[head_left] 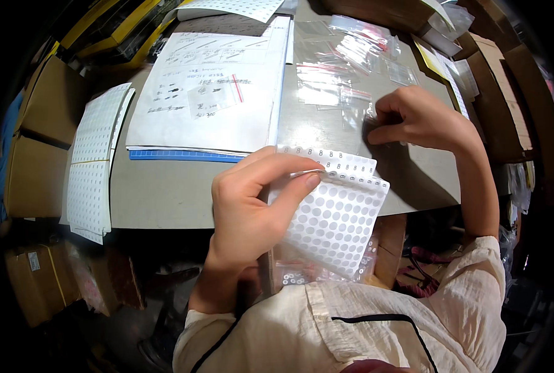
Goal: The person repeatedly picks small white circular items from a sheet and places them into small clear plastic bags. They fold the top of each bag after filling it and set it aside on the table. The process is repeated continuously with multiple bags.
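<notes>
My left hand (252,196) pinches a white sheet of round grey stickers (339,217) between thumb and index finger. The sheet is bent over near its top, where rows of small printed marks show; its lower part hangs past the table's front edge. Over the table to the right, my right hand (423,121) is closed, its fingers curled and thumb drawn in. A clear zip bag (357,112) with a red strip lies right beside those fingertips. Whatever the right fingers hold, if anything, is too small and hidden to make out.
Several clear zip bags (320,84) are spread at the table's back right. Handwritten papers (202,130) on a blue-edged board lie left of centre, a small bag on top. A banded stack of sticker sheets (93,165) is at the left edge. Cardboard boxes (41,143) flank the table.
</notes>
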